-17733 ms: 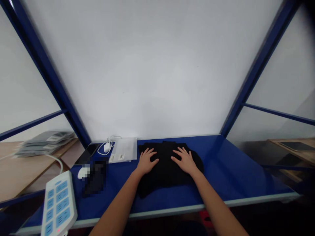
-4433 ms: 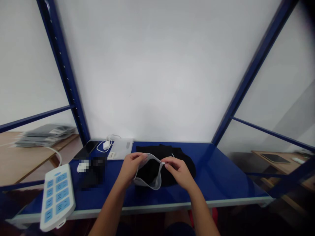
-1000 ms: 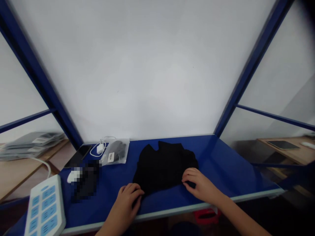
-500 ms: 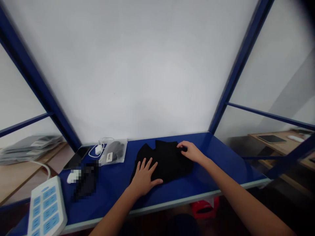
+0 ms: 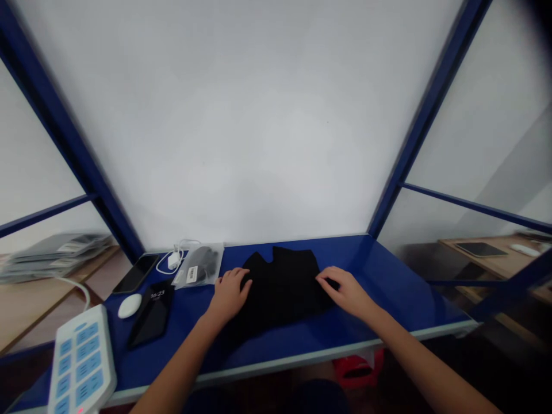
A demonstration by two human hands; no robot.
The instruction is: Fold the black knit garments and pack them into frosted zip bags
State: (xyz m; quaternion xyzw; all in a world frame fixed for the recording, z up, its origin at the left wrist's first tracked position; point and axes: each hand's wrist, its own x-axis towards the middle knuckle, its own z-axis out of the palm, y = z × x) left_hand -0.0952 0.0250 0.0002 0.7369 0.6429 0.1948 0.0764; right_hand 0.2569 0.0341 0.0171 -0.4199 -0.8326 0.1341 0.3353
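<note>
A dark black piece of clothing (image 5: 287, 284), folded and lying flat, rests on the blue table (image 5: 371, 287) in front of me. Its kind is hard to make out; a notch shows in its far edge. My left hand (image 5: 230, 292) is at the garment's left side, fingers bent and thumb close to the index finger, closed on the edge. At the right side, my right hand (image 5: 345, 290) pinches the cloth edge between thumb and fingers. The fabric inside both grips is mostly hidden.
Left of the garment lie a clear bag (image 5: 200, 264), a white charger with cable (image 5: 174, 260), a phone (image 5: 152, 313) showing 16:23, another phone (image 5: 135, 273) and a white rounded object (image 5: 130, 306). A power strip (image 5: 81, 359) stands nearest. A red stool (image 5: 357, 371) is below.
My left hand has lifted from lying spread on the garment and moved left to its side, fingers now bent. My right hand has come nearer along the right edge. The garment's left part has shifted slightly.
</note>
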